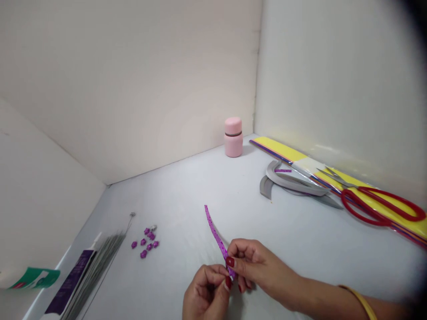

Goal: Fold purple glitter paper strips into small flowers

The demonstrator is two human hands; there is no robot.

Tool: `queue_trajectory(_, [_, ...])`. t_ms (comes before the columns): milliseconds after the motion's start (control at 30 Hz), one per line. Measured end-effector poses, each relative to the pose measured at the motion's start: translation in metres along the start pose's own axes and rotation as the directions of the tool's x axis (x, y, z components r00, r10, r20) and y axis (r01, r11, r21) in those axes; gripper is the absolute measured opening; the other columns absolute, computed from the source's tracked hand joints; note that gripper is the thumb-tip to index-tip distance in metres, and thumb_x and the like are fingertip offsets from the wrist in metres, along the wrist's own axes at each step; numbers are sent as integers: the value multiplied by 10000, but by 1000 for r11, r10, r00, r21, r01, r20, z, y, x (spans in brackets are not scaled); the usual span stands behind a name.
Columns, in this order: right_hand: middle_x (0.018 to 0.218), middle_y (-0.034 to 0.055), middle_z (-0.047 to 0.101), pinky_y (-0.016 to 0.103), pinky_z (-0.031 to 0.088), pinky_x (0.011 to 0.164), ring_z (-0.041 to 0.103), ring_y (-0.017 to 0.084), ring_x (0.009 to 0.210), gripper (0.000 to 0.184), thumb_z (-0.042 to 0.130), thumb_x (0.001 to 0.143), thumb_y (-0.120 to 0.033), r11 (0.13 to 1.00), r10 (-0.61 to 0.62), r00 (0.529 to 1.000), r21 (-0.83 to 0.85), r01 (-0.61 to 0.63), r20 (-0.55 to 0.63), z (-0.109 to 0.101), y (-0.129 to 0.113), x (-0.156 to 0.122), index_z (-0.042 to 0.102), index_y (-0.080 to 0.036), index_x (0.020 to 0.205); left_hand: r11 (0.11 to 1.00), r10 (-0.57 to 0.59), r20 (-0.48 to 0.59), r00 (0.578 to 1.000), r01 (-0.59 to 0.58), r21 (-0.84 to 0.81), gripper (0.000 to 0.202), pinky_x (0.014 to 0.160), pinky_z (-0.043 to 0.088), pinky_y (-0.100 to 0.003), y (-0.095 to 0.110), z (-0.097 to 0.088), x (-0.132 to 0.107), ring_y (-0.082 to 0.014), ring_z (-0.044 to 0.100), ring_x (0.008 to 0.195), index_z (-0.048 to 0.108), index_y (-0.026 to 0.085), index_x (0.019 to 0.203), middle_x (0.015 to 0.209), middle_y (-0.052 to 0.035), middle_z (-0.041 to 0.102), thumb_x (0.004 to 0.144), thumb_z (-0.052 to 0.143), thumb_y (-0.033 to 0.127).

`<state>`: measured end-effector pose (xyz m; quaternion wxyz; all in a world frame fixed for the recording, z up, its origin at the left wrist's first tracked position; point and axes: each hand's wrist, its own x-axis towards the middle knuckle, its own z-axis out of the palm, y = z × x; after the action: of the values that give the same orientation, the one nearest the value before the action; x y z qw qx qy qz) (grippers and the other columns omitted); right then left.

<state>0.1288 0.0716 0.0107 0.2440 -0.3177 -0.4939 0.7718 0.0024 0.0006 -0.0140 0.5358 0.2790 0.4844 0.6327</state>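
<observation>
Left hand (207,293) and right hand (258,266) are both pinching tightly on the lower end of a purple speckled paper strip (215,233), its free end pointing away, well in front of a pink jar (233,138).

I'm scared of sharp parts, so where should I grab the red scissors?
Hold the red loop handles, coming from the right side. They stick out past the yellow paper and lie flat, so fingers can reach them from above. The metal blades point left, away from your hand.
</observation>
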Motion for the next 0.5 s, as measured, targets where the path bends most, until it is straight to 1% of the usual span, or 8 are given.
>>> queue_trajectory(133, [529, -49, 527, 158, 276, 396, 448, 48, 410, 290, 638, 726, -396, 1000, 8, 1000, -10, -8, -18, 1, -3, 0, 483, -152, 701, 991, -105, 66, 992, 110, -75, 265, 555, 395, -252, 2, -1, 3, -120, 547, 522, 591, 147, 503, 596, -41, 655, 586, 796, 293])
queue_trajectory(233, [537, -41, 547, 159, 284, 401, 453, 50, 418, 276, 635, 727, -376, 999, 16, 1000, -28, -16, -23, 1, -4, 0, 475, -154, 688, 979, -158, 118, 980, 171, -111, 280, 522, 364, -222, 3, -2, 6, -97, 530, 492, 582, 143, 501, 541, -23, 643, 584, 801, 294])
queue_trajectory(367, [528, -47, 537, 160, 289, 404, 446, 48, 417, 237, 625, 730, -334, 999, 13, 999, -49, -15, -32, 1, -4, 0, 479, -153, 683, 974, -191, 114, 975, 203, -102, 309, 499, 344, -197, 6, 0, 6, -79, 527, 475, 557, 137, 507, 503, -3, 625, 563, 815, 299])
queue_trajectory(500, [519, -52, 518, 162, 304, 414, 448, 50, 425, 247, 642, 711, -331, 999, 1, 999, -39, -3, -42, 1, -6, 0, 479, -150, 669, 973, -205, 108, 973, 215, -85, 343, 491, 336, -191, 9, 2, 5, -68, 519, 463, 530, 136, 505, 496, 1, 626, 550, 820, 313])
